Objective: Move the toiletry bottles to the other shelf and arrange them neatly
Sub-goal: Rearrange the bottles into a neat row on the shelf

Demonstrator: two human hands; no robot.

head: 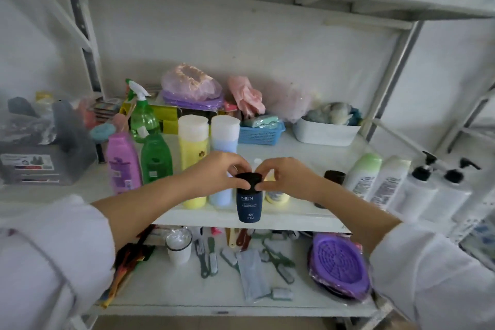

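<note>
A dark blue bottle marked MEN (249, 205) with a black cap stands at the front edge of the middle shelf (308, 214). My left hand (218, 171) and my right hand (288, 177) both pinch its cap from either side. Behind it stand a yellow bottle (192, 142) and a pale blue bottle (224, 136), each upright with a white cap. Left of them are a purple bottle (122, 163) and a green bottle (156, 159). To the right stand a green-capped white bottle (363, 171), a white bottle (388, 179) and two black-pump bottles (417, 190).
A green spray bottle (142, 112), a blue basket (261, 132), a white tub (325, 132) and bagged items fill the shelf's back. A grey box (34, 166) sits at the left. The lower shelf (160, 289) holds brushes, a white cup (179, 245) and purple plates (338, 262).
</note>
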